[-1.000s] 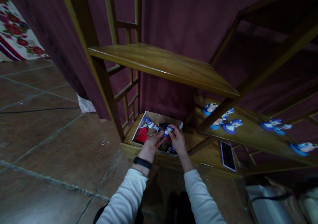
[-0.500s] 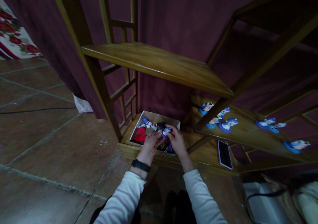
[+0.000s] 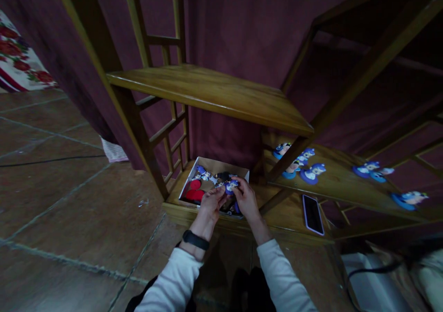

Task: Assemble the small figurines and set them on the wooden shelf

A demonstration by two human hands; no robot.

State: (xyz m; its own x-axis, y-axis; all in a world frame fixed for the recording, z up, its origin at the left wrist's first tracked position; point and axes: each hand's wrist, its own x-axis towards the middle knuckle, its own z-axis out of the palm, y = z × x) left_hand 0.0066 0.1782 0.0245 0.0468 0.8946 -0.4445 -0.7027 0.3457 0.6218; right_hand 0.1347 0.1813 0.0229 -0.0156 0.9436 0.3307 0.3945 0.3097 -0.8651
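Note:
Both hands meet over a cardboard box [image 3: 221,164] on the lowest wooden shelf. My left hand [image 3: 210,203] and my right hand [image 3: 245,197] pinch a small blue and white figure [image 3: 230,185] between their fingertips, just above the box. Inside the box lie more blue figures [image 3: 202,171] and some red pieces [image 3: 194,195]. A black band sits on my left wrist.
Several blue figures [image 3: 300,164] lie on a slanted wooden shelf [image 3: 342,185] to the right. A phone [image 3: 312,208] lies face up on the bottom board. A wider shelf [image 3: 214,90] juts out above the box. Tiled floor to the left; a white bag at lower right.
The hands stay together on the figure over the box. The camera has shifted slightly, so the shelf and box sit a little further left in view.

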